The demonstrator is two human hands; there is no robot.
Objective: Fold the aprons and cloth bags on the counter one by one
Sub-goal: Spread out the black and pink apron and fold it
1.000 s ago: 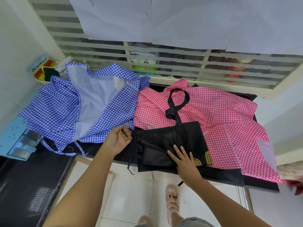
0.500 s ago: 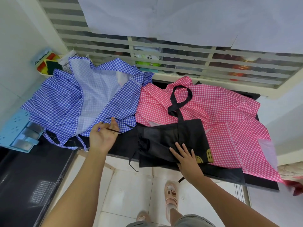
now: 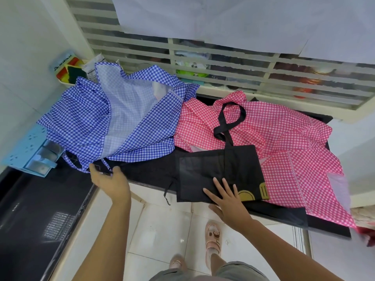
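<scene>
We press our right hand [image 3: 229,201] flat, fingers spread, on the black bag [image 3: 203,169] at the counter's [image 3: 146,169] front edge, likely to steady it. Left of the bag, our left hand [image 3: 111,181] meets the blue apron [image 3: 81,122]; we cannot tell whether it grips anything.

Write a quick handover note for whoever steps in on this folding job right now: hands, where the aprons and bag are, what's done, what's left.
Left hand: pinches dark cloth at the front edge of the counter, beside the blue checked apron's tie. I cannot tell which item that cloth belongs to.
Right hand: flat, fingers straight, pressing the near edge of the black cloth bag.
Things: blue checked apron crumpled at left, pink checked apron crumpled at right. The bag lies flat in front, its handle looped over the pink apron.
Done: nothing looks folded.
Left: the bag and both aprons.
</scene>
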